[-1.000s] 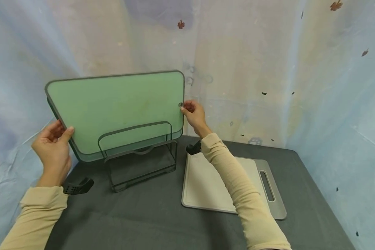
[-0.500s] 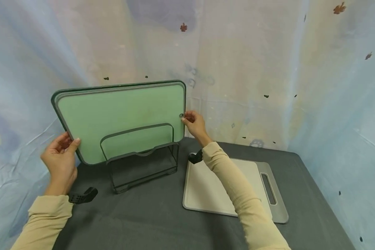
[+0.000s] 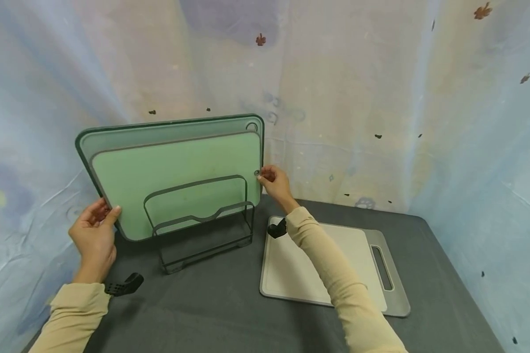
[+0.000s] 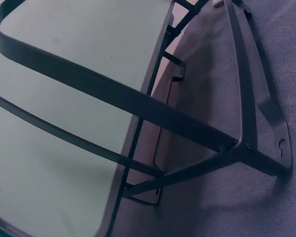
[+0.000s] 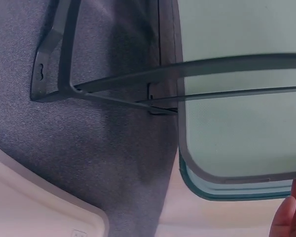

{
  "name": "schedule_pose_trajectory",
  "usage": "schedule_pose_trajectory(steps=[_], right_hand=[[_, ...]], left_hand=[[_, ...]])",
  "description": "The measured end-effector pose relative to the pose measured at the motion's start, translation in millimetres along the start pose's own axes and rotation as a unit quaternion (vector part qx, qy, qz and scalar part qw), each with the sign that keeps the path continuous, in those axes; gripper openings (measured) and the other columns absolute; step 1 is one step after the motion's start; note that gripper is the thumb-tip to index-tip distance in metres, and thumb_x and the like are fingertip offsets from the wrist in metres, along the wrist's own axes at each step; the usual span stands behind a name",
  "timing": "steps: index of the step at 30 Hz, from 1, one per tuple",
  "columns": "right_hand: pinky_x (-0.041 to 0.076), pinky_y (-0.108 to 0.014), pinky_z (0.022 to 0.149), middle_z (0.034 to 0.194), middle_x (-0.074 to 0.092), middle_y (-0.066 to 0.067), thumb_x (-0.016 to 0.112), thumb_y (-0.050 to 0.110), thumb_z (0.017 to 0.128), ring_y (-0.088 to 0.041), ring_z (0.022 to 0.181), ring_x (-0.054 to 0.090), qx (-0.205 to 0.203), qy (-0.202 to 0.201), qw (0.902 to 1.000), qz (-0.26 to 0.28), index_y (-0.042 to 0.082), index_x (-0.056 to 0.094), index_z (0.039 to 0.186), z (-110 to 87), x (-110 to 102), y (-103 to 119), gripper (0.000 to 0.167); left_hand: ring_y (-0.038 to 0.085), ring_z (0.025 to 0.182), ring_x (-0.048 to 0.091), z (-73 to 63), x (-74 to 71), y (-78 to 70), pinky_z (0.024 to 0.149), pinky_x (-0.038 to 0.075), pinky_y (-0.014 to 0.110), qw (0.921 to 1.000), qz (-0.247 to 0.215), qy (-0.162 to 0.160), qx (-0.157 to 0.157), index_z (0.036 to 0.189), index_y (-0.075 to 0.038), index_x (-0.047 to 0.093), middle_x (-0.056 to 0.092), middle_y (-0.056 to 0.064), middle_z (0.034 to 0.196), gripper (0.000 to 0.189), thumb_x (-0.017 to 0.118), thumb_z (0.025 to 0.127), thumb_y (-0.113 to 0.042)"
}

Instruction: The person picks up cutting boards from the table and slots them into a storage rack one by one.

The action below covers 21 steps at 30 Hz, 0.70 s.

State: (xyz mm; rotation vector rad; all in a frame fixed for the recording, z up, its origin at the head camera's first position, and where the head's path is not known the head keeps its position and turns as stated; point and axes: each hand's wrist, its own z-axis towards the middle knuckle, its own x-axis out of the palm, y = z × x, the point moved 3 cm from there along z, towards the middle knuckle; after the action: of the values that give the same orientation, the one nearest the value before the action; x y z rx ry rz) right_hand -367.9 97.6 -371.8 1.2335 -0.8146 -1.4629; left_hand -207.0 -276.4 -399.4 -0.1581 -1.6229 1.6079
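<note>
Both hands hold a light green cutting board [image 3: 176, 169] with a grey rim, upright and slightly tilted in a black wire rack [image 3: 194, 184]. My left hand [image 3: 94, 238] pinches its lower left edge, thumb in front and fingers behind. At the right edge, beside a small hole, my right hand [image 3: 277, 185] pinches it between thumb and fingers. Directly behind stands a larger board with a dark green rim [image 3: 168, 130], its upper strip showing above the front one. In the right wrist view, fingertips [image 5: 283, 215] touch the board's edge.
A beige cutting board [image 3: 300, 264] with a grey slotted handle end [image 3: 395, 287] lies flat on the dark grey table [image 3: 212, 309], right of the rack and partly under the right forearm. A patterned curtain [image 3: 335, 88] hangs behind and at both sides.
The light green board has moved down, with both hands, into the rack. More of the dark green-rimmed board now shows above it. The beige board lies where it was.
</note>
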Motion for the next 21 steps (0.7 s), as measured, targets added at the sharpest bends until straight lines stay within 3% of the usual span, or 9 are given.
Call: schedule_pose_trajectory(steps=[7,13,21], right_hand=[[0.048,-0.031,0.074,0.103,0.064,-0.016,0.064,0.003,0.094,-0.028,0.093,0.06,0.012,0.012,0.9999,-0.001,-0.002,0.062,0.113,-2.5,1,-9,0.02],[0.051,-0.031,0.07,0.099,0.064,-0.016,0.065,0.0,0.092,-0.027,0.088,0.061,0.005,0.004,1.0,-0.004,-0.003,0.062,0.11,-4.4,1,-15,0.018],[0.053,-0.036,0.074,0.101,0.065,-0.016,0.065,0.003,0.093,-0.028,0.089,0.062,0.011,-0.002,0.9998,-0.016,-0.002,0.063,0.11,-5.7,4,-20,0.018]], left_hand=[[0.012,0.084,0.059,-3.2,-1.6,5.0,0.068,0.048,0.014,0.9999,0.012,-0.001,0.003,0.106,0.001,0.073,0.064,0.004,0.088,0.031,0.076,0.077,0.01],[0.013,0.084,0.06,-2.9,-0.5,8.2,0.068,0.05,0.014,0.9998,-0.005,0.006,0.017,0.106,0.005,0.072,0.065,0.005,0.087,0.03,0.075,0.077,0.013],[0.013,0.085,0.06,-1.7,-3.9,13.2,0.068,0.05,0.014,0.9999,-0.002,0.007,0.012,0.106,0.005,0.072,0.065,0.005,0.087,0.031,0.075,0.077,0.013]])
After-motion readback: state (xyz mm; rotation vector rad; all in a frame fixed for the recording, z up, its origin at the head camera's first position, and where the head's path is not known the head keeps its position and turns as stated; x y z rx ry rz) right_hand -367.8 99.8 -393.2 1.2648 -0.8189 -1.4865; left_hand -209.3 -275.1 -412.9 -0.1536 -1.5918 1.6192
